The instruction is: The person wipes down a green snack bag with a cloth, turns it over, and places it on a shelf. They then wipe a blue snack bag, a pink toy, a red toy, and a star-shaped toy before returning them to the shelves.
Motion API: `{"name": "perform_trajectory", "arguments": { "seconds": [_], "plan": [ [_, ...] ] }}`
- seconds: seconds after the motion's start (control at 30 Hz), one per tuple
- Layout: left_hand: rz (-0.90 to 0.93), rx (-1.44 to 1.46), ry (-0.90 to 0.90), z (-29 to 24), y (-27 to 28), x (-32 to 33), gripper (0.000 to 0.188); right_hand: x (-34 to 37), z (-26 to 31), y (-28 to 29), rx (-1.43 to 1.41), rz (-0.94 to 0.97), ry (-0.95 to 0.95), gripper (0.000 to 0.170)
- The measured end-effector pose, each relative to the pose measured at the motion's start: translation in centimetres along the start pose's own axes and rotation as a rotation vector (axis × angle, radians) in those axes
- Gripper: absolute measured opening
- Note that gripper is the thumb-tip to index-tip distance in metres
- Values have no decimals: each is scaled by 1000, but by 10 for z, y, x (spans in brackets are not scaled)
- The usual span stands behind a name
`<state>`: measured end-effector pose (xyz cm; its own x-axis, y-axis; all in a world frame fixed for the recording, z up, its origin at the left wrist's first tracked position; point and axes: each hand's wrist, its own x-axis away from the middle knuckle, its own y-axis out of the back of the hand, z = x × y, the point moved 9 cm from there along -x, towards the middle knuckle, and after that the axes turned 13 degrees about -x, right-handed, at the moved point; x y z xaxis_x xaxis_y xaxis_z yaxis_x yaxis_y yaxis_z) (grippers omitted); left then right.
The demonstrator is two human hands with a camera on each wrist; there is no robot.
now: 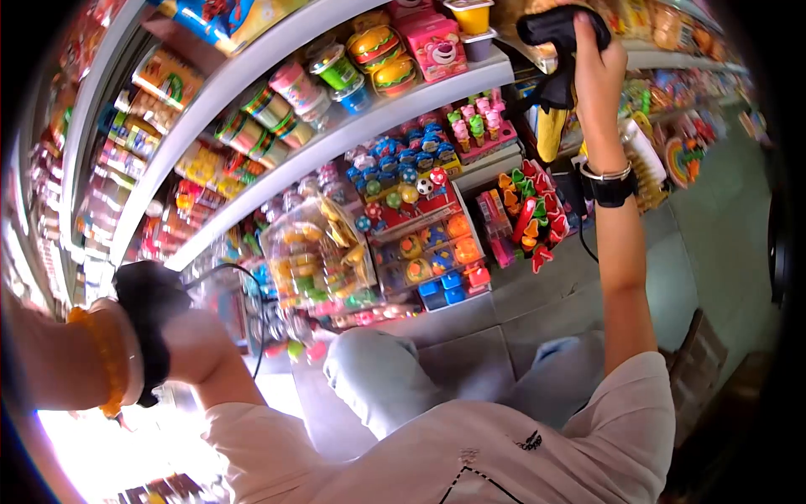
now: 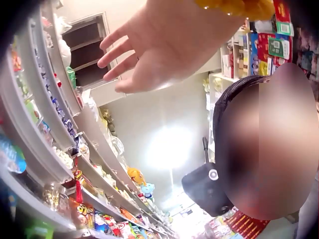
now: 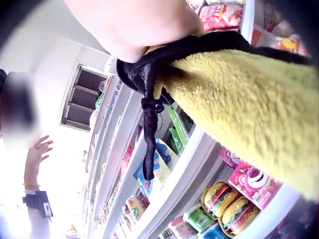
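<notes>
My right hand is raised at the upper right of the head view, gripping a black strap piece; a yellow fuzzy item hangs below it. Close up in the right wrist view, the hand is curled at the top of the yellow plush fabric, where a black cord dangles. Held out to the side, my left hand has relaxed, slightly spread fingers and nothing in it. It is also visible at a distance in the right wrist view.
Curved shelves packed with snacks and toys fill the left and centre. Lower down stand a clear tub of sweets and a box of red and orange toys. Grey floor tiles lie below. Another person shows in the left wrist view.
</notes>
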<state>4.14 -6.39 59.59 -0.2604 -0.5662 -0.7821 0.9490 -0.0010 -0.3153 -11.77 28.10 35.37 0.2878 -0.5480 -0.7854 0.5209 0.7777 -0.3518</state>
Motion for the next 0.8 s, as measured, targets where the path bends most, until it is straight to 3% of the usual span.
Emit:
{"name": "perform_trajectory", "arguments": {
  "seconds": [0.13, 0.2, 0.23, 0.27, 0.3, 0.33, 0.4, 0.47, 0.57, 0.63, 0.67, 0.73, 0.8],
  "plan": [
    [145, 39, -286, -8, 21, -55, 36, 15, -36, -3, -280, -40, -208, 26],
    [377, 36, -381, -35, 24, -48, 36, 29, -56, -20, -503, 41, -382, 29],
    [492, 168, -400, -52, 28, -35, 36, 37, -65, -27, -604, 70, -477, 30],
    [632, 358, -398, -73, 34, -18, 36, 48, -79, -33, -623, 85, -432, 34],
    [778, 619, -373, -96, 43, 6, 36, 71, -117, -30, -627, 34, -519, 35],
    [918, 911, -335, -122, 56, 32, 37, 85, -115, -35, -584, -27, -548, 36],
    [1106, 1479, -195, -167, 95, 72, 39, 108, -67, -65, -796, 296, -751, 34],
    [1065, 1922, -11, -196, 139, 89, 42, 141, -69, -61, -731, 282, -779, 34],
    [797, 2381, 314, -212, 184, 108, 15, 191, -64, -46, -649, 470, -856, 32],
    [458, 2374, 420, -209, 183, 110, 14, 208, -62, -23, -495, 629, -933, 31],
    [378, 2350, 423, -207, 181, 114, 19, 197, -47, -11, -412, 738, -705, 28],
    [299, 2369, 342, -205, 172, 123, 23, 197, -41, 21, -366, 969, -727, 24],
    [230, 2484, 341, -214, 170, 135, 22, 195, -27, 70, -85, 997, -951, 23]
  ]
}}
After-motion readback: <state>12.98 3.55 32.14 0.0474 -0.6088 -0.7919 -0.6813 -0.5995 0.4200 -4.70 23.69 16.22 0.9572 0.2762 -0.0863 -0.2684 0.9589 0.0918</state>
